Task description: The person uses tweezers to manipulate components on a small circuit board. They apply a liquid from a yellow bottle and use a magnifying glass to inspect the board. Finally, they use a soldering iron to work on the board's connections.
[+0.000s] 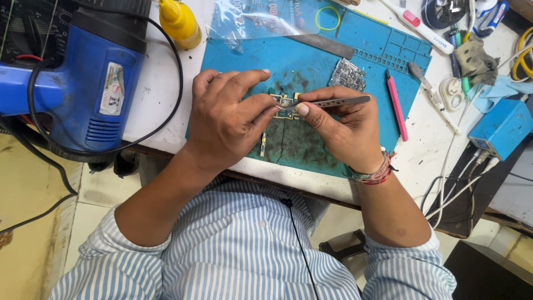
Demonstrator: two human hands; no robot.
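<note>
Steel tweezers (333, 102): pinched in right hand (347, 130), tips on small circuit board (285, 105)
Left hand (227, 119): fingertips pressing board on blue mat (311, 61)
Label: white sticker (112, 89) on blue heat gun (83, 83)

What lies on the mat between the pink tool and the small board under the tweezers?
Head view: a loose grey chip-covered board piece lies between the pink tool and small board.

Blue mat (333, 55), pink tool (397, 108)
</note>
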